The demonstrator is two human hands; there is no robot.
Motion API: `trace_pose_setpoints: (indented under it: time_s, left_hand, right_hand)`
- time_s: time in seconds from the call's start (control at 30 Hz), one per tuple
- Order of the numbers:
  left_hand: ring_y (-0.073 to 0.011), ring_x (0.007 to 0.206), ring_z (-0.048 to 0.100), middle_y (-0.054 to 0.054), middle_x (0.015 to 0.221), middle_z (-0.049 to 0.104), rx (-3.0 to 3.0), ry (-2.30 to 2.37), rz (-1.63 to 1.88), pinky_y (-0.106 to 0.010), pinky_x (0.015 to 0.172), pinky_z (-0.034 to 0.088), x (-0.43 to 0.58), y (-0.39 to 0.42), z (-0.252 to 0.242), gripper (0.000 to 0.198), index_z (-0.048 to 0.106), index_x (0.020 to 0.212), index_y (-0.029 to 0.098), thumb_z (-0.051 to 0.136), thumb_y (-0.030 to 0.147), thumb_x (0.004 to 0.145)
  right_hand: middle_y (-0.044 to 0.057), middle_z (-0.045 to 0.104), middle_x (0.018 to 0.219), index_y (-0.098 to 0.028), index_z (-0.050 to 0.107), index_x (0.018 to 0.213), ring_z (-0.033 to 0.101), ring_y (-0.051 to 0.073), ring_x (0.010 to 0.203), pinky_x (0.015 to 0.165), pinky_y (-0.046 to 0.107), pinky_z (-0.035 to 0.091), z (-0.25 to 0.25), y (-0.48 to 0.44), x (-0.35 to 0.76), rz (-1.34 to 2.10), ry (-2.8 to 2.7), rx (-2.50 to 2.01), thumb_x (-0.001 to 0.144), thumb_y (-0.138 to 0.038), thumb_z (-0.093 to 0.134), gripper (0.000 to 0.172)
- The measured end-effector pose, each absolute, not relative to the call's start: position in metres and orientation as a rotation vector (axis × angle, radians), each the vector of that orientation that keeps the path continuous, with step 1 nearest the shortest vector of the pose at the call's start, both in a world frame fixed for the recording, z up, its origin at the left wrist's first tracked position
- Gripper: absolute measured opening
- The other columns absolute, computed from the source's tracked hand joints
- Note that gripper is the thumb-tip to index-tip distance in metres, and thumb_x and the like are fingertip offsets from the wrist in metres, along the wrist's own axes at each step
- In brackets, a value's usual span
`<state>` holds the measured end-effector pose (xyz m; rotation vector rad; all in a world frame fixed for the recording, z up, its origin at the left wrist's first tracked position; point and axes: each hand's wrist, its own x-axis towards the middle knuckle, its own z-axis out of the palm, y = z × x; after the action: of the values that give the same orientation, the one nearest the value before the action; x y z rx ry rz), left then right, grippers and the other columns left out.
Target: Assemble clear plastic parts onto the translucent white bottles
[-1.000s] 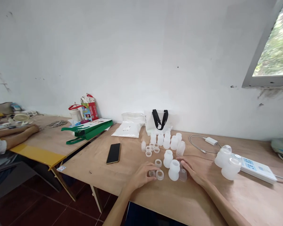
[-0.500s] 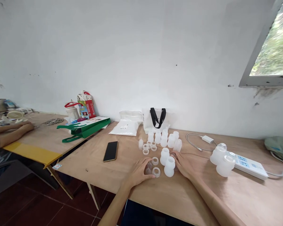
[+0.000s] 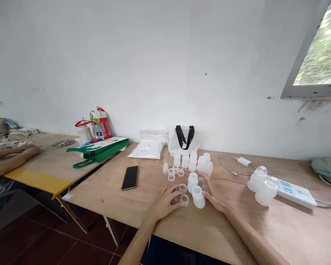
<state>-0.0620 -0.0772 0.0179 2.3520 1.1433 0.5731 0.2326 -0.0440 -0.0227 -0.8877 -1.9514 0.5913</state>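
Observation:
Two frosted white bottles, a front one [image 3: 199,200] and one behind it [image 3: 192,180], stand upright on the wooden table [image 3: 151,176]. My right hand [image 3: 215,195] lies along their right side with fingers apart, the thumb by the front bottle. Clear domed caps [image 3: 201,182] show between that hand and the bottles. To the left, my left hand [image 3: 165,202] curves with thumb and fingers spread around clear small parts, partly hidden under the fingers. A front translucent ring [image 3: 184,200] and a rear ring [image 3: 182,188] lie at its fingertips.
Several more rings [image 3: 171,172] and white bottles [image 3: 185,160] stand farther back, before a white bag with black handles [image 3: 184,138]. A phone [image 3: 130,177] lies left. Capped bottles [image 3: 266,193] stand beside a power strip [image 3: 298,193]. Another person's hands [image 3: 29,151] rest at far left.
My left hand has shifted slightly right, its fingers reaching over the rings. My right hand's thumb has come round by the front bottle, and the clear caps beside it show more.

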Motion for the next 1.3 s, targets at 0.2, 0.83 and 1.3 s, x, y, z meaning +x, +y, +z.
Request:
trace_pose_setpoints:
  time_s: [0.2,0.83,1.3]
  left_hand:
    - [-0.0264,0.147,0.046,0.002,0.162,0.048,2.314,1.141,0.613,-0.048,0.126,0.031,-0.064,-0.073,0.012,0.038,0.063,0.136,0.038,0.065,0.041,0.099]
    - [-0.0278,0.144,0.049,-0.001,0.16,0.05,2.251,1.136,0.708,-0.046,0.123,0.037,-0.065,-0.071,0.01,0.053,0.055,0.145,0.037,0.07,0.042,0.095]
    - [-0.0273,0.138,0.055,0.001,0.155,0.055,2.244,1.178,0.693,-0.041,0.12,0.04,-0.062,-0.075,0.014,0.034,0.065,0.131,0.037,0.063,0.042,0.098]
  right_hand:
    - [0.009,0.035,0.169,-0.035,0.029,0.161,0.034,0.033,0.155,0.125,0.057,0.031,-0.026,-0.038,0.234,0.483,-2.05,-0.876,0.097,-0.071,0.049,0.076]
    - [0.011,0.04,0.165,-0.031,0.04,0.152,0.038,0.031,0.153,0.124,0.055,0.036,-0.014,-0.051,0.231,0.331,-2.07,-0.883,0.1,-0.049,0.058,0.057]
    - [0.004,0.026,0.173,-0.033,0.048,0.154,0.021,0.032,0.16,0.13,0.06,0.02,-0.003,-0.056,0.218,-0.098,-2.364,-0.852,0.101,-0.043,0.057,0.055]
